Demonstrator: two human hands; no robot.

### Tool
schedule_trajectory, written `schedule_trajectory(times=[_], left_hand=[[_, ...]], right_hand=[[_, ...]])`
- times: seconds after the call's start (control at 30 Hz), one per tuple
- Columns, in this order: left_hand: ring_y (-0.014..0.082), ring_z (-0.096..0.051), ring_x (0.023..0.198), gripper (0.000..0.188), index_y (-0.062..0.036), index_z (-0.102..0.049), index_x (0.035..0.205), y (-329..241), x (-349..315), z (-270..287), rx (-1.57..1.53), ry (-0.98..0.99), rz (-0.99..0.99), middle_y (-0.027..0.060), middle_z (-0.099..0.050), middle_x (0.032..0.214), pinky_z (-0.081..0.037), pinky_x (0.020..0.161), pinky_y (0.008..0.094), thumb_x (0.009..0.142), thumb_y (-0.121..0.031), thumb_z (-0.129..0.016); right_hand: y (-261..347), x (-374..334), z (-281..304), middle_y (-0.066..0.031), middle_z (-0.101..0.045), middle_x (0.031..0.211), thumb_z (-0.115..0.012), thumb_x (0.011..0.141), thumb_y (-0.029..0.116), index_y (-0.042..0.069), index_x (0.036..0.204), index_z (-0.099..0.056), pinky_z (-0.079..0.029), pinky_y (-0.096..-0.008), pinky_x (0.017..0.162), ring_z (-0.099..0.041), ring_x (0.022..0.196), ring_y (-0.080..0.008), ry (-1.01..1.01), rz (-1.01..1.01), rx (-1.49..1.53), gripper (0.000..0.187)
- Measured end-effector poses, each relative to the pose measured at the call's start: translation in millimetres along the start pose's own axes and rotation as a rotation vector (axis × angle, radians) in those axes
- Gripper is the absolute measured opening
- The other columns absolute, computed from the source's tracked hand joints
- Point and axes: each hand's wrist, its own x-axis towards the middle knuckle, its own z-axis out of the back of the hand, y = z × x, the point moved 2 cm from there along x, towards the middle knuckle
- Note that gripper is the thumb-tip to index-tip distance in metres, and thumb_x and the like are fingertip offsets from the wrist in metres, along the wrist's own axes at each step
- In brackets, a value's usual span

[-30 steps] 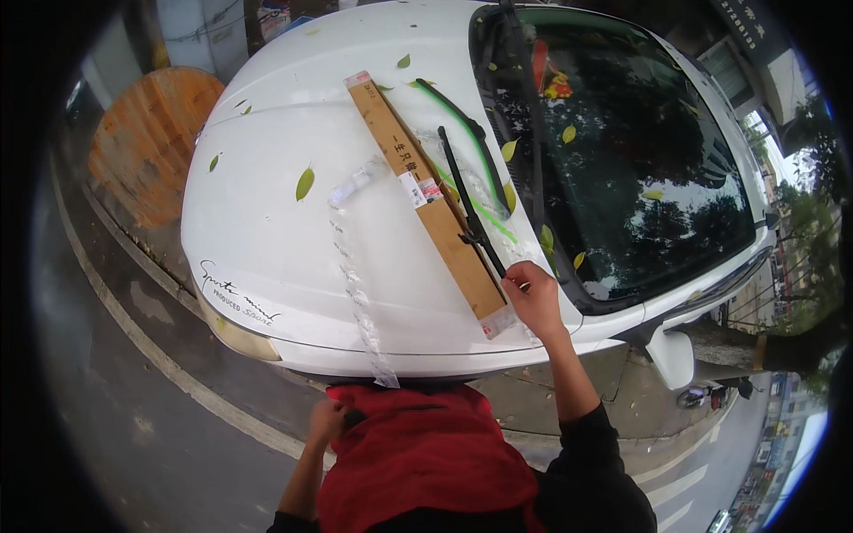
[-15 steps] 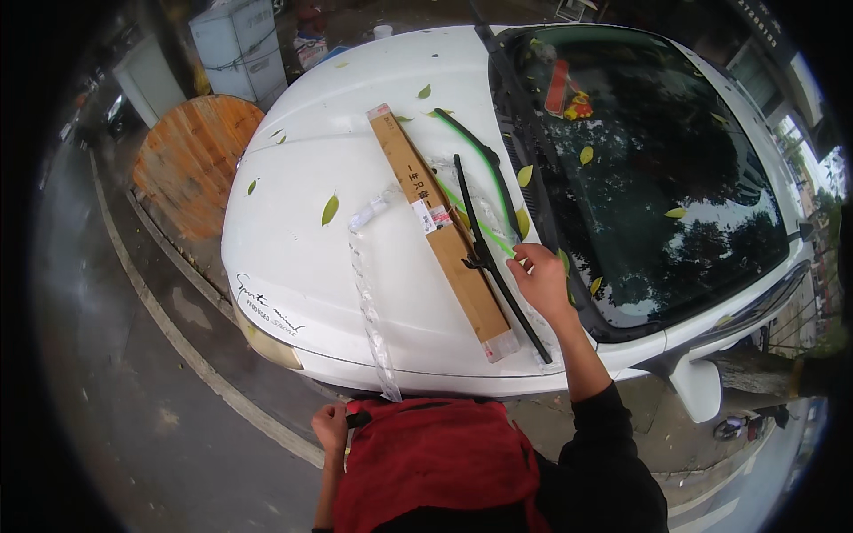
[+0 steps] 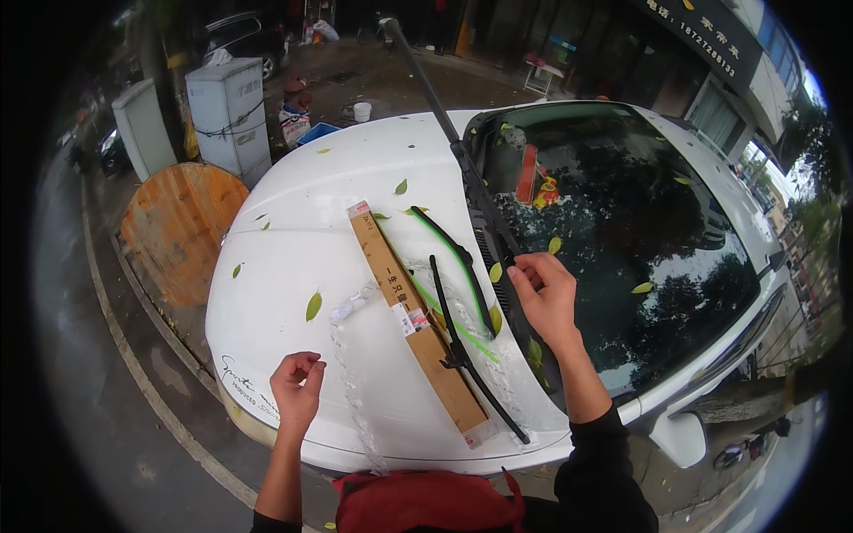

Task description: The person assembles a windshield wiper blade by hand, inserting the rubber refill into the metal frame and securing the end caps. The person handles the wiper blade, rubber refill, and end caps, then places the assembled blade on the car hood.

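Note:
My right hand (image 3: 544, 293) is over the windshield's lower edge, fingers pinched, beside the raised black wiper arm (image 3: 449, 129). Whether it grips the arm or something small is hidden. My left hand (image 3: 298, 386) hovers above the near left of the white hood (image 3: 275, 311); its fingers are drawn together and what they hold, if anything, cannot be made out. Between the hands lie a long brown cardboard box (image 3: 413, 324), a black wiper blade (image 3: 455, 342), a curved black wiper blade with a green strip (image 3: 449, 244), and a loose green strip (image 3: 480, 346).
Crumpled clear plastic wrapping (image 3: 345, 355) stretches along the hood left of the box. Leaves (image 3: 314, 306) are scattered about. A red bag (image 3: 426, 502) is at my front. Beyond the hood stand a wooden spool (image 3: 182, 231) and grey cabinets (image 3: 227, 120); a side mirror (image 3: 680, 440) juts out right.
My right hand has left the loose green strip and moved to the windshield edge. My left hand has come up from the red bag over the hood. The view has tilted up.

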Motion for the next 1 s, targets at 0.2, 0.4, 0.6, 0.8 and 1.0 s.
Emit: schedule_trajectory(times=[0.2,0.4,0.6,0.8,1.0], left_hand=[[0.0166,-0.068,0.085,0.014,0.005,-0.065,0.097,-69.9,116.3,-114.5,-0.247,0.341,-0.178,0.0097,-0.067,0.094,-0.054,0.076,0.0261,0.092,-0.006,-0.059],[0.0231,-0.065,0.099,0.028,0.0063,-0.059,0.115,-90.7,209.0,-209.7,-0.625,0.488,-0.156,0.0146,-0.065,0.108,-0.052,0.091,0.0362,0.099,-0.014,-0.048],[0.0256,-0.05,0.123,0.039,0.007,-0.043,0.135,-65.8,260.2,-271.8,-1.115,0.665,-0.065,0.0173,-0.053,0.131,-0.038,0.107,0.0394,0.101,-0.013,-0.042],[0.0259,-0.052,0.119,0.04,0.0071,-0.042,0.135,-56.4,267.8,-309.4,-1.482,0.966,-0.034,0.0162,-0.054,0.127,-0.04,0.104,0.0401,0.1,-0.012,-0.044],[0.0165,-0.055,0.113,0.034,0.009,-0.05,0.128,-53.3,276.1,-307.2,-1.55,1.107,-0.049,0.0107,-0.06,0.118,-0.042,0.098,0.0301,0.099,-0.007,-0.046]], right_hand=[[7.1,60.2,-29.2,-0.0114,-0.063,0.095,-0.074,0.073,0.003,0.0,0.091,-0.065,-0.049,-0.0342,0.069,-0.06,0.083,-0.0278,-0.043,0.254,-0.136,0.02],[4.0,116.0,-62.8,-0.017,-0.057,0.114,-0.078,0.069,0.008,-0.001,0.113,-0.055,-0.047,-0.0383,0.086,-0.057,0.102,-0.0347,-0.009,0.312,-0.216,0.05],[-4.3,136.2,-93.4,-0.0138,-0.058,0.11,-0.081,0.069,0.009,0.0,0.119,-0.049,-0.046,-0.0345,0.089,-0.058,0.101,-0.0242,0.105,0.128,-0.141,0.06],[-15.3,134.8,-88.6,-0.0092,-0.05,0.11,-0.079,0.066,-0.001,0.0,0.113,-0.047,-0.042,-0.0288,0.09,-0.052,0.098,-0.0179,0.06,0.167,-0.149,0.057],[-27.1,129.6,-95.2,-0.0124,-0.05,0.117,-0.073,0.07,-0.009,-0.002,0.114,-0.05,-0.038,-0.0323,0.099,-0.051,0.11,-0.0204,-0.013,0.13,-0.004,0.05]])
